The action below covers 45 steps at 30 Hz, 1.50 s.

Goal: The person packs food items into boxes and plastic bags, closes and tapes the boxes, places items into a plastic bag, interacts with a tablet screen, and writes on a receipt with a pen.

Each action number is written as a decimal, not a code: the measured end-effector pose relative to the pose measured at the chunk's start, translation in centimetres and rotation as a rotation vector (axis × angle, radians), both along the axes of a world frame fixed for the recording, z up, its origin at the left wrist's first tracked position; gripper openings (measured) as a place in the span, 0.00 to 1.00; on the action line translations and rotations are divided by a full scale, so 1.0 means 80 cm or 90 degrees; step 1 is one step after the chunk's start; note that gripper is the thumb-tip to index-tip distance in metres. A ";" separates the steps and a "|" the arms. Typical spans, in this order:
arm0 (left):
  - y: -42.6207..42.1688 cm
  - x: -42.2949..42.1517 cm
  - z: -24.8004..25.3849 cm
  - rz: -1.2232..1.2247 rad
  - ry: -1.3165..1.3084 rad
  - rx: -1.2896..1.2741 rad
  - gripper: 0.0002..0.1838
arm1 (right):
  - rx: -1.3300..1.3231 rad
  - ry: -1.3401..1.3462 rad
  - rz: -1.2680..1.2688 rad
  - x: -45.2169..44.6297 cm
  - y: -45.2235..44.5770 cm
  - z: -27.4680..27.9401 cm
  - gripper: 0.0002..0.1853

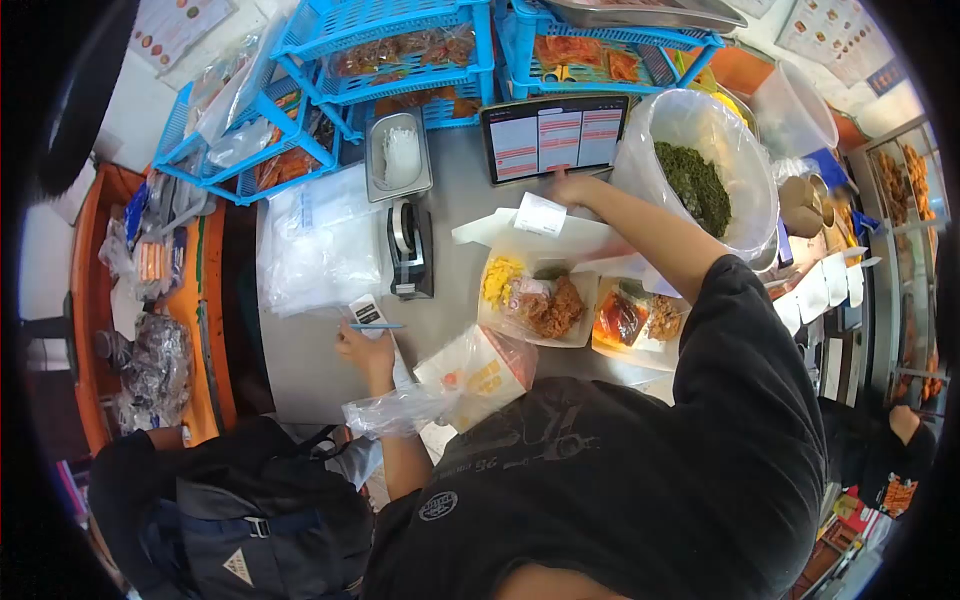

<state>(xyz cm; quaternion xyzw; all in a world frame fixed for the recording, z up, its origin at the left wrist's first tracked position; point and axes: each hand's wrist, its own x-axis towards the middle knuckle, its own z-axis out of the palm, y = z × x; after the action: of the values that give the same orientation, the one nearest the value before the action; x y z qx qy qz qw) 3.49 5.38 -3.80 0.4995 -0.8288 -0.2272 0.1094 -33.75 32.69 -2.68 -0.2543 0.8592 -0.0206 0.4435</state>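
Note:
My right hand (578, 188) reaches to the lower edge of a tablet (556, 138), a finger at its lit screen. A small white printed label (541, 214) sits at the thumb side of this hand, seemingly pinched in it. My left hand (367, 352) is closed around a blue pen (378, 326), over a strip of printed paper (390, 345). Beside my left forearm is a clear plastic bag (480, 378) around a printed box. Two open food boxes stand in front of me: one with fried chicken (562, 308) and yellow pieces, the other with a reddish-brown glazed piece (622, 320).
A black label printer (409, 250) and a metal tray (398, 155) stand left of the tablet. Clear plastic bags (320, 240) lie farther left. Blue racks (400, 50) rise behind. A lined tub of dark greens (690, 185) is at right. Another person's backpack (255, 525) is at lower left.

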 end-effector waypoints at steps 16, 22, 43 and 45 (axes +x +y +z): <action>0.011 0.002 0.020 -0.130 0.103 0.029 0.35 | 0.001 0.217 0.142 0.031 0.003 0.062 0.15; 0.041 -0.009 0.062 -0.264 0.131 0.049 0.44 | 0.004 0.275 0.108 0.064 0.024 0.073 0.24; -0.007 0.024 -0.033 -0.117 0.282 -0.121 0.12 | -0.113 0.367 0.236 0.062 0.026 0.064 0.26; -0.005 0.019 -0.027 -0.112 0.299 -0.093 0.10 | -0.059 0.414 0.217 0.065 0.022 0.094 0.24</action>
<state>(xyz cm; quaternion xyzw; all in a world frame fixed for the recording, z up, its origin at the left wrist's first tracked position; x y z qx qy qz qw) 5.05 4.95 -6.00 0.3501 -0.8351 -0.2848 0.3146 -28.56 34.47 4.86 -0.4067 0.8987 0.0965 0.1325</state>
